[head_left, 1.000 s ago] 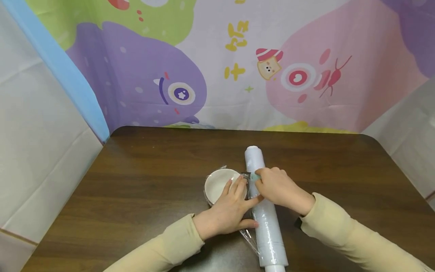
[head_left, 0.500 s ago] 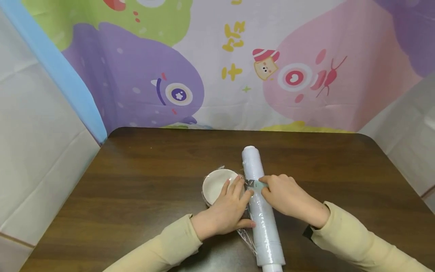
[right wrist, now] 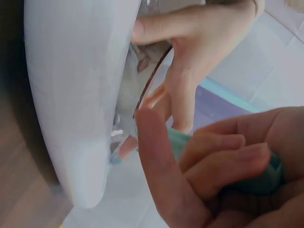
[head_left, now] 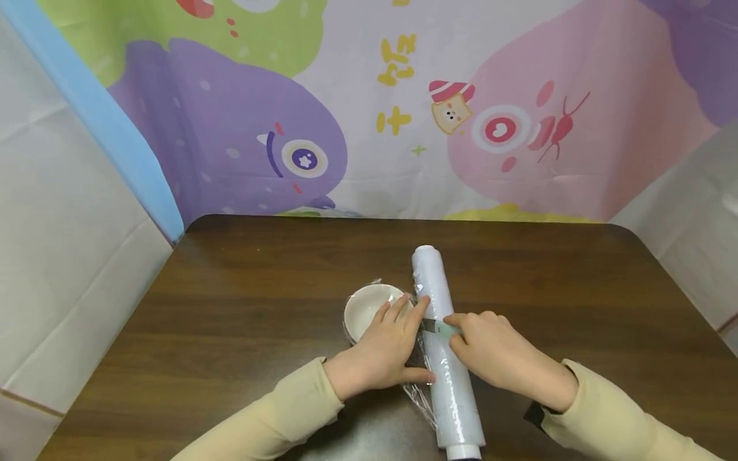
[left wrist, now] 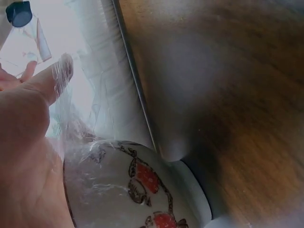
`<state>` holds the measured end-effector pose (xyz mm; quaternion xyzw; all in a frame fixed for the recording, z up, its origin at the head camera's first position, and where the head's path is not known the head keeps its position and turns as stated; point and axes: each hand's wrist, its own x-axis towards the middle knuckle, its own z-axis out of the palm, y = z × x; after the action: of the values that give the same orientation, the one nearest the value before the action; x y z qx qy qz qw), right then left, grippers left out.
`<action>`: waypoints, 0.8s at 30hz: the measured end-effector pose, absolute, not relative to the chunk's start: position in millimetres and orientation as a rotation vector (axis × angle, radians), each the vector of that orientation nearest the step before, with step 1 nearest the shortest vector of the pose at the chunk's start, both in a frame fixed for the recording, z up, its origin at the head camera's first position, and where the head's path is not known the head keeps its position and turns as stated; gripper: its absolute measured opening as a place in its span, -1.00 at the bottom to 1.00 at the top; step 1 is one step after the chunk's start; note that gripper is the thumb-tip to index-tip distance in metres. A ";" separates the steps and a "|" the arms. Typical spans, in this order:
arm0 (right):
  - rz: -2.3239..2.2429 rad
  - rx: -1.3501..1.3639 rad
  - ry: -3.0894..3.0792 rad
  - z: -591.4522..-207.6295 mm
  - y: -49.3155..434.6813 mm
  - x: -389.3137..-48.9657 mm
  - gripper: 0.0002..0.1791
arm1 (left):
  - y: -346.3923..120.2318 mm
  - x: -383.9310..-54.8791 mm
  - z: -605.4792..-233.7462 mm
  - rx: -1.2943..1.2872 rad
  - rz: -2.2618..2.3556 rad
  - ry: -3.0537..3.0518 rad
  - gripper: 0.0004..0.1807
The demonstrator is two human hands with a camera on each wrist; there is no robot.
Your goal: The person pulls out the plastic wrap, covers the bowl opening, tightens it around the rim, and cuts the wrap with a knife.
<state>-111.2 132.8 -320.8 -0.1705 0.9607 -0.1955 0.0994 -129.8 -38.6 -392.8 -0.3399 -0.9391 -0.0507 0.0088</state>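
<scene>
Plainly, the roll (head_left: 457,398) lies between hands: left hand (head_left: 385,349) spread, right hand (head_left: 497,349) gripping a knife (head_left: 444,328).

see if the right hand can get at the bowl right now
Probably not freely: the right hand holds a cutter, and the roll and left hand lie between it and the bowl.
</scene>
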 end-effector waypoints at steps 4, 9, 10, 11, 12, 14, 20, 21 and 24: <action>-0.594 -0.492 2.814 -320.1 135.3 -103.9 -0.58 | -38.6 -132.1 -391.8 -1.060 -0.158 -2.961 0.19; -0.572 -0.491 2.829 -320.9 136.9 -95.3 -0.60 | -38.9 -133.3 -390.7 -1.080 -0.171 -2.963 0.15; -0.571 -0.489 2.831 -321.3 136.9 -93.6 -0.60 | -39.1 -133.3 -390.6 -1.088 -0.171 -2.958 0.13; -0.565 -0.491 2.836 -321.7 137.0 -92.1 -0.60 | -39.3 -133.2 -390.3 -1.096 -0.168 -2.953 0.10; -0.567 -0.490 2.834 -322.0 137.0 -90.8 -0.61 | -39.4 -133.0 -390.0 -1.103 -0.165 -2.950 0.07; -0.567 -0.489 2.834 -322.3 137.2 -88.4 -0.61 | -39.3 -132.8 -388.5 -1.115 -0.158 -2.954 0.04; -0.572 -0.501 2.842 -324.4 138.9 -80.0 -0.63 | -37.3 -131.2 -384.9 -1.111 -0.140 -2.988 0.10; -0.567 -0.498 2.842 -324.7 139.1 -78.0 -0.63 | -37.0 -130.8 -384.5 -1.111 -0.138 -2.993 0.12; -0.557 -0.492 2.840 -325.6 140.1 -72.2 -0.63 | -36.3 -130.3 -384.2 -1.108 -0.151 -3.001 0.11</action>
<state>-72.2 140.1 -325.6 -0.1665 0.9623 -0.1886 0.1029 -130.3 -36.3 -384.2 -0.3458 -0.9366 -0.0472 -0.0307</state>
